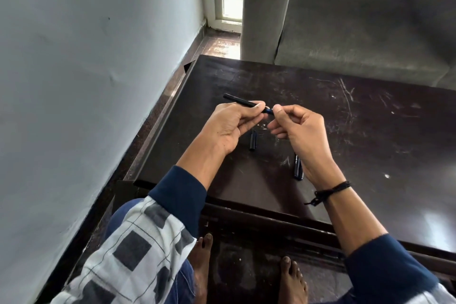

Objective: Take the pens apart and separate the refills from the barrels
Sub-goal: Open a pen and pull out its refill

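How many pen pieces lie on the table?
2: a short black piece below the left hand, and a dark pen partly hidden behind the right hand. More may be hidden.

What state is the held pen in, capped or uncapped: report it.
Uncapped: the pen shows a bare blue front end between left hand and right hand; a black cap lies on the table.

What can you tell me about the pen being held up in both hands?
The pen is a slim black barrel, plastic by the look, with a blue section showing at one end. It is held in the air above the dark table, close to level, its free end pointing away to the left. The left hand grips the barrel; the right hand pinches the blue end.
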The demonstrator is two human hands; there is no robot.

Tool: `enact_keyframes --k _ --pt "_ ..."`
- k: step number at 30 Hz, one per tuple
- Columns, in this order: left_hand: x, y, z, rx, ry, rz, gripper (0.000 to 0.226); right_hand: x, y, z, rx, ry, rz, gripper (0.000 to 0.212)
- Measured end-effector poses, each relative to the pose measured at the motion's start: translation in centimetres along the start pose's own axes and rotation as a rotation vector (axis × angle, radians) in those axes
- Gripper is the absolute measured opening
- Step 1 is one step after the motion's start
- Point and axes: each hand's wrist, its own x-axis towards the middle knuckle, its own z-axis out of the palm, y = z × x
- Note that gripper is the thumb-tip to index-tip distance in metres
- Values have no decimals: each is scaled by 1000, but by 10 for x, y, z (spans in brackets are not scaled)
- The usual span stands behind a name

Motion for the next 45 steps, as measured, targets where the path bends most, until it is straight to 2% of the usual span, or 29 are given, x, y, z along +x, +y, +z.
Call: enact_keyframes --k 5,12,16,20,29,35,41,43,45 --pt "1 2 0 -10 0 5 14 -1 -2 0 12 48 17 31" --pt "0 3 0 19 11 16 15 -2 0 0 19 51 5 11" --pt "0 6 1 19 18 28 18 -1 -2 -2 37 51 6 23" --pt "0 4 0 36 12 12 17 -1 1 -1 32 74 1 10" --pt "0 11 -2 11 47 34 27 -2 -5 -4 118 74 71 5" --pt "2 12 -3 -14 57 46 17 -2 -7 -8 123 61 108 6" --pt "6 22 -12 -106 133 98 7 4 -12 -22 153 184 121 10" --pt "6 24 -15 -149 158 110 7 7 -13 -30 126 225 134 11" --pt "6 25 -17 -183 168 116 8 9 -13 -37 28 198 142 12"
